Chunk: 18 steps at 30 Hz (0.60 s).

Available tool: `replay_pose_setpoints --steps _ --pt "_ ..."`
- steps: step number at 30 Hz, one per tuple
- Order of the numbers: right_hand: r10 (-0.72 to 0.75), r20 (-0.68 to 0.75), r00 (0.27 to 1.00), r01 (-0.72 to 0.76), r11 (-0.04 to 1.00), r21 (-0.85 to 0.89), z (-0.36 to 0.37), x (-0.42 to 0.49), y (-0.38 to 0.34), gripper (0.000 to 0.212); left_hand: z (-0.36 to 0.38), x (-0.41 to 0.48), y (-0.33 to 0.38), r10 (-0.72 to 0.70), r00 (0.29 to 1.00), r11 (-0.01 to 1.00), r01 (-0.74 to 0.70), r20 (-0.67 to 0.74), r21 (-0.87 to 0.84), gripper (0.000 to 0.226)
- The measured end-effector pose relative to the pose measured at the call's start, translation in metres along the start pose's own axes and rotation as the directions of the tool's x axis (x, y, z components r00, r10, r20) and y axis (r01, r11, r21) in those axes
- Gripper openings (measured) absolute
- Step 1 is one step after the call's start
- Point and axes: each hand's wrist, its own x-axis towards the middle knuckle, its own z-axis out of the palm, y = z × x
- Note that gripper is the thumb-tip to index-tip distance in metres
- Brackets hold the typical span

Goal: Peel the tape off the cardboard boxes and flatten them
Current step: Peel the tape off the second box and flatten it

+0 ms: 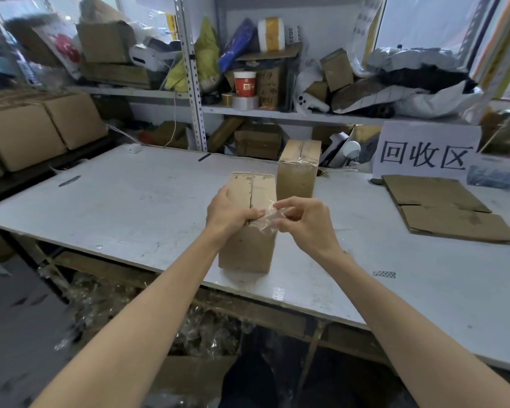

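Peeling is underway: the left hand clamps the near box while the right hand pinches clear tape; next, pull toward 3 o'clock.

The left hand covers the near-left top corner of the near box, so the flap seam there is hidden. The clear tape pinched beside that box is a crumpled glare — its free end cannot be traced. Behind the near box, the second box loses its lower left part. Left of it, stacked cartons run off the edge — blurred.
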Motion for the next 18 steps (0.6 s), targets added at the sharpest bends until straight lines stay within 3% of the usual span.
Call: replay_pose_setpoints --steps 5,10,14,18 --pt "0.065 -0.005 0.998 -0.062 0.977 0.203 -0.016 -0.011 0.013 0.018 0.005 0.004 -0.001 -0.018 1.000 0.999 0.018 -0.010 -0.035 0.064" --pt "0.164 -0.034 0.986 -0.151 0.960 0.234 -0.049 -0.016 0.027 0.020 0.015 0.008 -0.001 -0.052 0.999 0.992 0.053 0.009 -0.116 0.062" --pt "0.257 -0.149 0.955 -0.264 0.964 -0.028 -0.092 -0.018 0.053 0.012 0.017 0.009 -0.002 -0.061 0.998 0.990 0.057 -0.034 -0.129 0.071" --pt "0.365 -0.154 0.918 -0.396 0.851 -0.343 -0.083 -0.010 0.069 0.022 0.024 0.004 0.003 -0.005 1.000 0.996 0.003 -0.031 -0.089 0.077"
